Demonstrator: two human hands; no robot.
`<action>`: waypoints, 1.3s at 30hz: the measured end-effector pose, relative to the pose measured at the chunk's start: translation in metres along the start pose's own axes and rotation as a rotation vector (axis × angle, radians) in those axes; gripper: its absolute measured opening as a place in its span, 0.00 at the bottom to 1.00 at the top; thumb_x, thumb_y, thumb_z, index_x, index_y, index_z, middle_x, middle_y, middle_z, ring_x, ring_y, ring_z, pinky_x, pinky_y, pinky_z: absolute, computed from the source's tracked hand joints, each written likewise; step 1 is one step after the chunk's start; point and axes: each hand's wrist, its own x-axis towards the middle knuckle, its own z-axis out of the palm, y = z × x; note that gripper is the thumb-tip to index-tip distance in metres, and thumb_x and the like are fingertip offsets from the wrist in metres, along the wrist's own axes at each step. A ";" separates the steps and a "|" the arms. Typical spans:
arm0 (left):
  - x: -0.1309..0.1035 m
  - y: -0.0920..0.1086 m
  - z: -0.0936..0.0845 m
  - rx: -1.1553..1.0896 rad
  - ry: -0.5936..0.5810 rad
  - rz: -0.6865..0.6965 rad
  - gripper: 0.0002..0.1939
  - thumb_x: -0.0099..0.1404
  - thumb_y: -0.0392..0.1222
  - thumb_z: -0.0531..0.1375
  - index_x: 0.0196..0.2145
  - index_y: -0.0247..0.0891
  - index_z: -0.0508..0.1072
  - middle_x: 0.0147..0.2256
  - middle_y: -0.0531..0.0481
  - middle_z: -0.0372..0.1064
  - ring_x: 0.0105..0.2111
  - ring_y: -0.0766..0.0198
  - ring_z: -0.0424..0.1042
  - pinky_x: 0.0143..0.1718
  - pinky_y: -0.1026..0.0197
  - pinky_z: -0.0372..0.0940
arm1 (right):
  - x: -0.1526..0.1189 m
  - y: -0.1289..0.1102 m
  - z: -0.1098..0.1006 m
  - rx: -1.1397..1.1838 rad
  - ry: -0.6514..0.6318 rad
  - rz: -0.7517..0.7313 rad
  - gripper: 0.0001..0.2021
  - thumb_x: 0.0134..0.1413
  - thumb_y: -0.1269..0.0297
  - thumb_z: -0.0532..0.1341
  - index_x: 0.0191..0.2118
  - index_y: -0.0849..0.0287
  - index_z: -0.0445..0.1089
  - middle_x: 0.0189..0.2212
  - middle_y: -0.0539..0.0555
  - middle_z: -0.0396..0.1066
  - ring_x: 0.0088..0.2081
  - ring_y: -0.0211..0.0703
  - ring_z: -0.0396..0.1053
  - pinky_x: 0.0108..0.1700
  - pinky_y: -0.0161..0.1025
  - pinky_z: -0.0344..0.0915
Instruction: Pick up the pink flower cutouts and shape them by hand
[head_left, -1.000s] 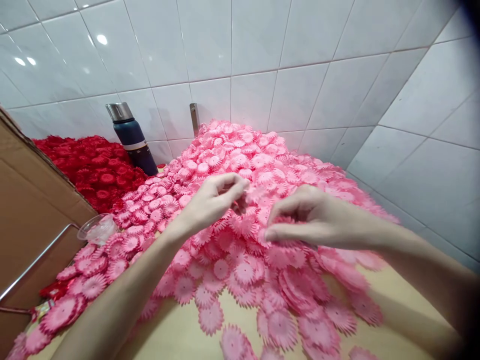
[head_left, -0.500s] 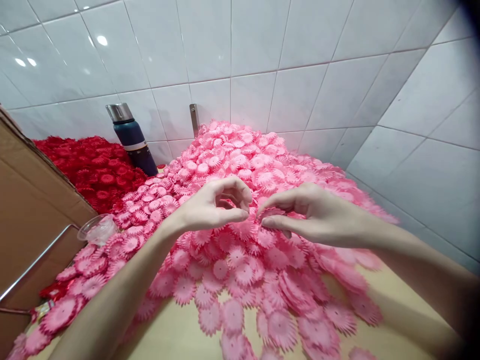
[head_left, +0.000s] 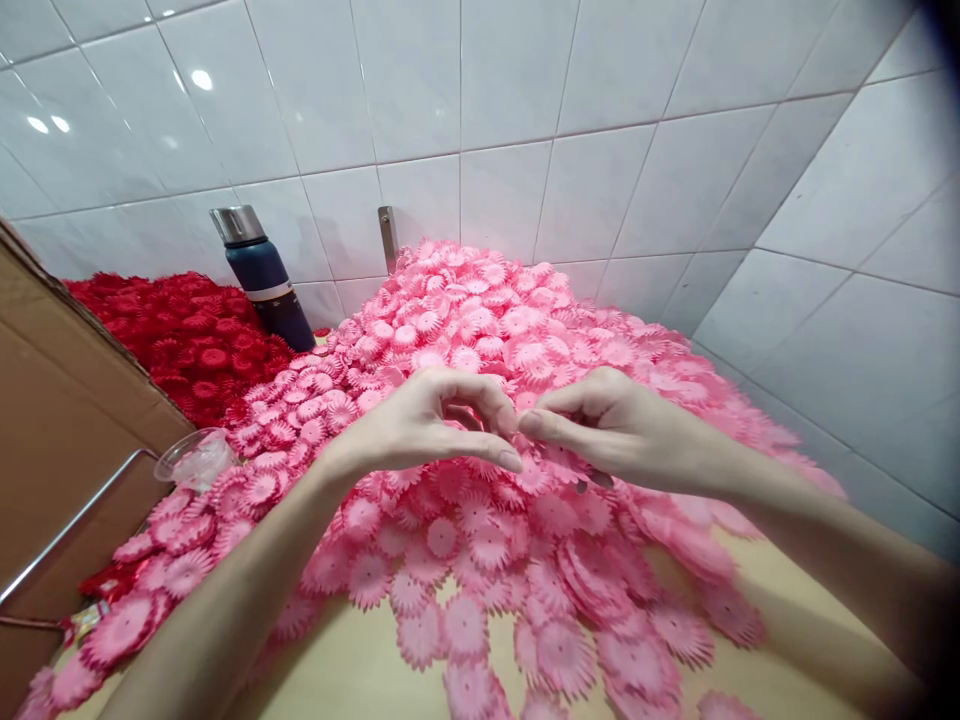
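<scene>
A large heap of pink flower-shaped discs with fringed edges lies in front of me, each with a tiny centre hole. Over its middle, my left hand is open, the fingers curved and the thumb held apart from them. Close against its fingertips, my right hand is closed in a pinch, thumb against forefinger. A pink flower-shaped disc shows beneath the right fingers and seems held there, mostly hidden by the hand.
A dark blue bottle leans at the back left beside a red heap of similar discs. Further left are a cardboard box and a clear plastic cup. White tiled walls close off the back and right.
My hands have come together: the left moved slightly right, and the right thumb and forefinger now meet near the left fingertips. The disc in my right hand is more hidden.
</scene>
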 end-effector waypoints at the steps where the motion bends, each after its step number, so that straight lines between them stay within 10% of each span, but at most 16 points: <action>1: 0.000 0.000 0.000 0.010 0.004 -0.003 0.09 0.57 0.41 0.67 0.32 0.33 0.74 0.31 0.49 0.71 0.31 0.67 0.69 0.34 0.62 0.65 | 0.000 -0.001 0.000 0.018 -0.001 0.013 0.21 0.60 0.57 0.59 0.19 0.59 0.58 0.14 0.43 0.52 0.15 0.28 0.50 0.16 0.30 0.46; 13: 0.002 0.005 0.005 -0.015 0.234 0.007 0.04 0.58 0.33 0.63 0.27 0.33 0.70 0.28 0.51 0.68 0.28 0.69 0.68 0.29 0.65 0.64 | -0.005 -0.009 -0.005 0.029 -0.065 0.000 0.10 0.55 0.63 0.64 0.26 0.60 0.67 0.19 0.44 0.60 0.20 0.30 0.56 0.20 0.29 0.53; 18: 0.002 -0.001 -0.003 -0.089 0.415 0.075 0.05 0.61 0.34 0.59 0.28 0.35 0.65 0.23 0.55 0.67 0.24 0.70 0.69 0.29 0.63 0.67 | -0.007 -0.018 -0.003 -0.092 -0.331 -0.062 0.09 0.59 0.62 0.60 0.32 0.60 0.73 0.21 0.46 0.66 0.22 0.31 0.60 0.23 0.31 0.56; 23: -0.001 -0.007 -0.013 0.061 0.259 -0.018 0.08 0.55 0.30 0.61 0.32 0.36 0.64 0.30 0.53 0.65 0.30 0.69 0.68 0.31 0.64 0.66 | -0.006 -0.021 0.003 -0.153 -0.339 -0.065 0.08 0.62 0.65 0.56 0.42 0.58 0.72 0.33 0.51 0.72 0.33 0.37 0.67 0.35 0.34 0.63; 32: -0.006 0.012 -0.008 0.218 -0.146 -0.002 0.05 0.57 0.36 0.62 0.31 0.35 0.69 0.31 0.51 0.69 0.32 0.65 0.69 0.37 0.60 0.66 | 0.004 -0.004 0.008 -0.120 -0.167 -0.068 0.10 0.60 0.64 0.56 0.32 0.62 0.70 0.20 0.47 0.64 0.21 0.33 0.58 0.23 0.33 0.54; 39: -0.007 0.018 -0.003 0.416 -0.166 -0.055 0.16 0.54 0.49 0.67 0.23 0.35 0.68 0.20 0.56 0.65 0.21 0.71 0.62 0.24 0.66 0.56 | 0.008 0.000 0.027 -0.058 -0.105 -0.151 0.10 0.60 0.68 0.55 0.30 0.63 0.71 0.20 0.48 0.66 0.21 0.31 0.59 0.23 0.32 0.55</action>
